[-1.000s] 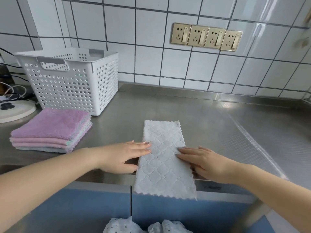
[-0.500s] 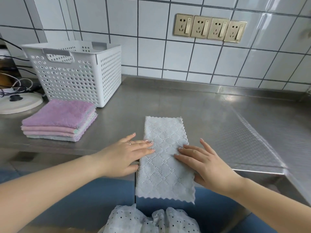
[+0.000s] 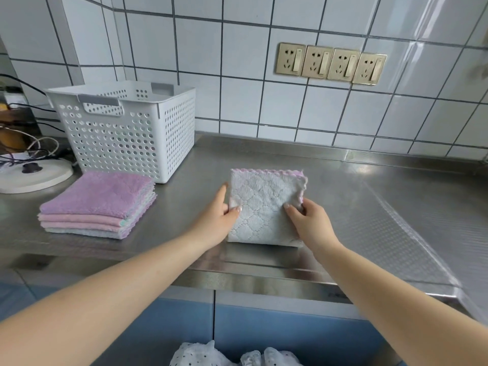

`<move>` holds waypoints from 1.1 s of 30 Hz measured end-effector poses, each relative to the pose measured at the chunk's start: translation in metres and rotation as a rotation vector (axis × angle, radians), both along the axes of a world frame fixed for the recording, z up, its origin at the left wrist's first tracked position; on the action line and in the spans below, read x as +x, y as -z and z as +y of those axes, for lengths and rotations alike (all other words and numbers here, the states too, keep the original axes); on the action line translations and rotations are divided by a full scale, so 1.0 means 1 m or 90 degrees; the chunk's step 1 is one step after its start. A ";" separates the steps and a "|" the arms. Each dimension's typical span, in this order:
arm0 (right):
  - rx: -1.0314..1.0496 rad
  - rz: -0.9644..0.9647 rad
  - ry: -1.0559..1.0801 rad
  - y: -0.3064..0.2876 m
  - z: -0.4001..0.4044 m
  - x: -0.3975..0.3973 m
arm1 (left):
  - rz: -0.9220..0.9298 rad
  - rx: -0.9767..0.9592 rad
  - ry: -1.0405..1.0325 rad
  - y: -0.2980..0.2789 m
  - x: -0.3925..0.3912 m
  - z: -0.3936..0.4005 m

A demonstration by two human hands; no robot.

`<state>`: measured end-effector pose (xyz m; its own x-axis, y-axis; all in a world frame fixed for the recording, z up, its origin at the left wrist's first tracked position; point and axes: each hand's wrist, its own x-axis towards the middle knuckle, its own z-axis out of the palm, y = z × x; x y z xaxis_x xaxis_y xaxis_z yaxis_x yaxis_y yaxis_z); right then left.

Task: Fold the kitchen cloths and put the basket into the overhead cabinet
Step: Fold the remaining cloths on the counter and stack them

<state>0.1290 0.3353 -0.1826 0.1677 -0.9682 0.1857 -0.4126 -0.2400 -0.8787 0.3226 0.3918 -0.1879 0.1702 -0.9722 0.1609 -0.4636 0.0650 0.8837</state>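
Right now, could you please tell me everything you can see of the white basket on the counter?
The white basket is a boxy, open-topped tub of what looks like plastic, its walls pierced with rows of round holes. A grey-edged handle slot sits under the rim on the near side, and another shows on the far wall. It stands upright on the steel counter by the tiled wall, just behind the stack of folded cloths. No contents show, and neither hand touches it.

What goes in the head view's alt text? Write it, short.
Two hands, left and right, pinch a folded grey quilted cloth on a steel counter. Left of it, a stack of folded purple and pink cloths lies before a white perforated plastic basket.
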 end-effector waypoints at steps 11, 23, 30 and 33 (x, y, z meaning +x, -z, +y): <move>0.088 0.199 0.050 0.012 -0.037 0.009 | -0.046 0.185 -0.014 0.002 0.007 -0.037; -0.048 0.421 0.063 -0.008 -0.044 -0.002 | -0.361 -0.015 -0.067 -0.011 0.020 -0.038; -0.058 0.602 -0.106 0.005 -0.028 0.054 | -0.551 0.111 0.055 -0.006 -0.027 -0.051; -0.044 0.591 -0.109 0.022 -0.025 0.049 | -0.575 0.145 0.073 0.010 -0.021 -0.050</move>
<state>0.1783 0.3100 -0.2046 0.4155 -0.9088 -0.0373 -0.8943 -0.4008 -0.1989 0.3012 0.3417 -0.1978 -0.0256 -0.9996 -0.0113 -0.9817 0.0230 0.1892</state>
